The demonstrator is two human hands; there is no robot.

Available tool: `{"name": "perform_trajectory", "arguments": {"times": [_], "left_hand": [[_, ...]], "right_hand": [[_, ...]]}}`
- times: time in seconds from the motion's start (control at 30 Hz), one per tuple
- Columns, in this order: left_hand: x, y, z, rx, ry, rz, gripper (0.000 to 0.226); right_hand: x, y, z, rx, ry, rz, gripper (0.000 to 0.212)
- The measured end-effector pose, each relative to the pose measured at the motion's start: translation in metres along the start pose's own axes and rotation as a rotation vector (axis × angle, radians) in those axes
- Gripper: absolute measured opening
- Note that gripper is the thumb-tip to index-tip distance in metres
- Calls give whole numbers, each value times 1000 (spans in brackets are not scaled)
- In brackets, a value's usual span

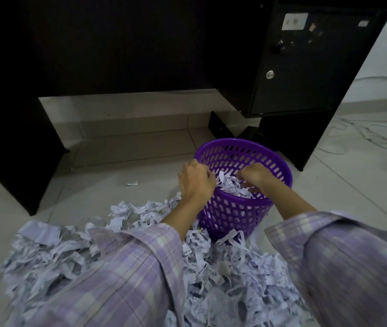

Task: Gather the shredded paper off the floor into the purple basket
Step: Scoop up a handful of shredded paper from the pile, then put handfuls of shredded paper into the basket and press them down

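Head view: both hands, left and right, fingers curled on paper, are being held over the basket; fingers should be opened low inside, since most shreds are lying on the floor.

Both hands, left hand and right hand, over the half-filled purple basket.

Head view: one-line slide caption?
Both hands, left hand and right hand, over the purple basket, dropping shredded paper; a large pile remains on the floor.
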State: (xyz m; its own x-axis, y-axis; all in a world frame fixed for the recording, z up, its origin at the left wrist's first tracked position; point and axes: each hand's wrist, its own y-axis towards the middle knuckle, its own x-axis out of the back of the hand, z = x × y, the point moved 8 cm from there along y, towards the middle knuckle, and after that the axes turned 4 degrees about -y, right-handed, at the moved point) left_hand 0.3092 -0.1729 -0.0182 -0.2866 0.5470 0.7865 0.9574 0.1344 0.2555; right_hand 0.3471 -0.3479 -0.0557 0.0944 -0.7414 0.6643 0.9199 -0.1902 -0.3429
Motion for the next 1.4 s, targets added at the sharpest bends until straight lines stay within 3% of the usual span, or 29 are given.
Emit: {"name": "perform_trajectory", "arguments": {"times": [0.2,0.57,0.67,0.9,1.13,1.2,1.33,1.4], "left_hand": [[-7,-4,-2,-51,-56,24,23],[38,-14,21,23,-70,78,22],[53,-30,37,64,-80,96,21],[65,-104,108,150,-73,174,21],[53,-190,194,258,-88,269,17],[49,-209,214,274,-85,278,21],[50,-230,241,267,-113,303,23],[50,-237,247,268,-138,322,23]], "right_hand": [[-26,-15,16,63,-81,161,21],[-6,-62,73,333,0,-116,23],[-15,-90,83,360,26,-115,20],[-94,-146,56,338,-45,-31,25],[-200,-216,-4,281,-107,183,19],[-227,-237,-19,276,-107,273,36],[-282,-267,-50,324,-239,484,124],[-299,-272,-63,392,-377,512,133]]}}
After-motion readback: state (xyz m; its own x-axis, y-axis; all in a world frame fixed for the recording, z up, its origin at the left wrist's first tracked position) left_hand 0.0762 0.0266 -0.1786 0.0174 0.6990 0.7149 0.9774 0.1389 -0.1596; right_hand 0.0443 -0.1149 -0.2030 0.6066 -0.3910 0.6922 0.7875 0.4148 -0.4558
